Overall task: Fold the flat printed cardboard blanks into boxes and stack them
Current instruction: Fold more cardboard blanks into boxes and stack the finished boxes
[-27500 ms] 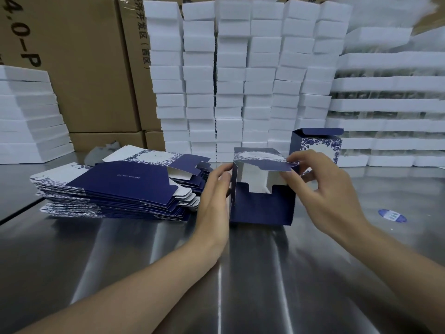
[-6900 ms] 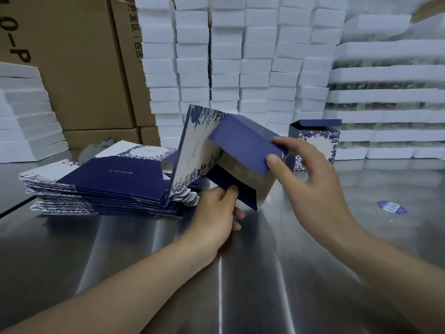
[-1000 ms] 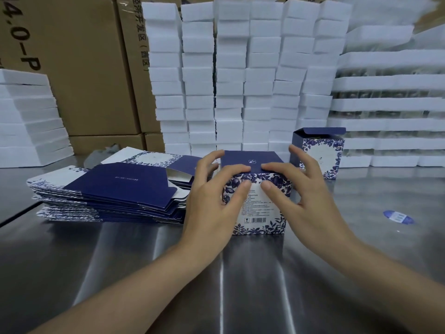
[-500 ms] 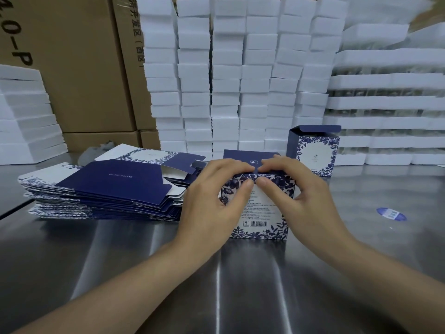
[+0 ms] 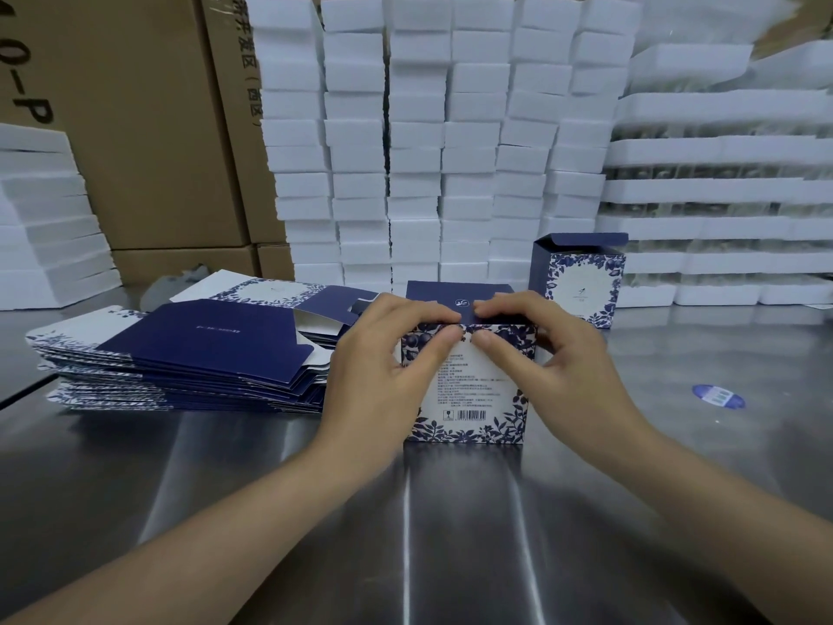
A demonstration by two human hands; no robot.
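A folded blue-and-white floral box (image 5: 469, 399) stands on the steel table (image 5: 450, 534), its barcode face toward me and its navy lid flap on top. My left hand (image 5: 383, 367) and my right hand (image 5: 541, 354) both grip its top front edge, thumbs on the printed face and fingers curled over the navy lid. A pile of flat printed blanks (image 5: 180, 354) lies to the left. One finished box (image 5: 581, 277) with a raised lid stands behind at the right.
Tall stacks of white foam blocks (image 5: 428, 151) line the back, with more at the right and far left. Brown shipping cartons (image 5: 135, 128) stand behind the blanks. A small blue oval sticker (image 5: 718, 396) lies on the table at the right.
Over the last second my fingers have drawn together at the middle of the box's top edge, pressing the lid flap down. The box has stayed in place.
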